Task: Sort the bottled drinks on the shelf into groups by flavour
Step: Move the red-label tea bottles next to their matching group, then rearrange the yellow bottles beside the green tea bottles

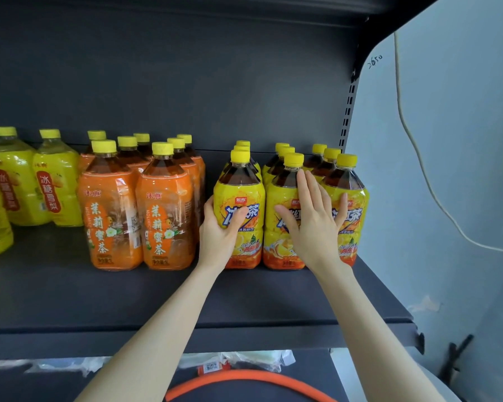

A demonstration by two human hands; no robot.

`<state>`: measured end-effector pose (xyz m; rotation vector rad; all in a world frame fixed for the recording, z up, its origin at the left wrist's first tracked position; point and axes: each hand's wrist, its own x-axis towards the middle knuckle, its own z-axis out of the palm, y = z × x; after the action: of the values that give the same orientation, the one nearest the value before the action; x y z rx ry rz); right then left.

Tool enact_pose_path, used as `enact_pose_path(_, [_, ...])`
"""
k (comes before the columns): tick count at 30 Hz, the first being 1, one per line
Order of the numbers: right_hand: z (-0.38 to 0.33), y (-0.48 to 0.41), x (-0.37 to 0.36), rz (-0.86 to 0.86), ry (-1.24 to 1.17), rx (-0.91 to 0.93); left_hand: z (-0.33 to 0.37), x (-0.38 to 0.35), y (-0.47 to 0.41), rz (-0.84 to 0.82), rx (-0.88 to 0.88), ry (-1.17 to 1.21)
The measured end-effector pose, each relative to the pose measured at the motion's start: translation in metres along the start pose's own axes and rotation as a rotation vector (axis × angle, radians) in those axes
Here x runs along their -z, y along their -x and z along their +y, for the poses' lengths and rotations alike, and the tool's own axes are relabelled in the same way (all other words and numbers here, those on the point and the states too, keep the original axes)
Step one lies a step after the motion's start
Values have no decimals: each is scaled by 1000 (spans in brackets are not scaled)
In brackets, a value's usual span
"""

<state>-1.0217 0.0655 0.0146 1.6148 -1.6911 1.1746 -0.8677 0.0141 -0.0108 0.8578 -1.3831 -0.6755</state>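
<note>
On the shelf (70,291), left hand (218,236) gripping iced-tea bottle (240,210), right hand (317,224) flat — fingers spread — on neighbouring bottle (282,227).

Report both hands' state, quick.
Left hand: closed around the leftmost iced tea bottle.
Right hand: open, flat against the middle iced tea bottle, gripping nothing.

Even bright light, sharp, edges warped
</note>
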Motion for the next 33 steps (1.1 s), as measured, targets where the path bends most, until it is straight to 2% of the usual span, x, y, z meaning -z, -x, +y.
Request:
enact_pose_path(5, [1, -1, -2, -2, 12, -8, 0, -1, -1, 7, 8, -23])
enact_pose_path(11, [-6, -1, 8, -87, 19, -30, 9, 5, 2, -31, 44, -101])
enact_pose_path(16, [-10, -4, 30, -222, -11, -69, 23, 16, 22, -53, -13, -251])
enact_pose_path(20, [-18, -2, 53, -195, -66, -87, 39, 34, 41, -14, -107, -465])
enact_pose_path(27, [-68, 6, 88, -96, -222, -68, 91, 99, 47, -111, -280, -600])
enact_pose_path(33, [-156, 25, 97, -82, -308, 40, 122, 196, 59, -121, -392, -754])
